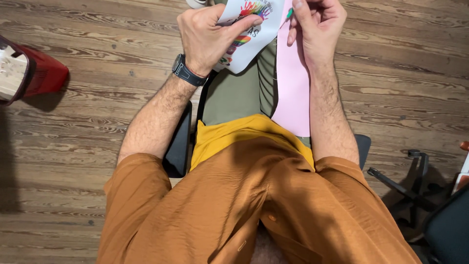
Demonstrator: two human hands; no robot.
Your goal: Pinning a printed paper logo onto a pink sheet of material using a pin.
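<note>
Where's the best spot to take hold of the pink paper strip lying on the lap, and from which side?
Probably the lower end of the pink paper strip, near the waist, pinched from its left edge. That end lies flat and bare on the green trousers. The right forearm runs along its right edge, and the top end is already under the right hand, beside the printed sheet in the left hand.

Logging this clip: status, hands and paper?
Left hand pinching white printed sheet. Right hand closed on small green object, pink paper on lap. Nothing obstructing.

White sheet (254, 29) with rainbow handprint overlaps pink paper (293, 88) on the lap.
</note>
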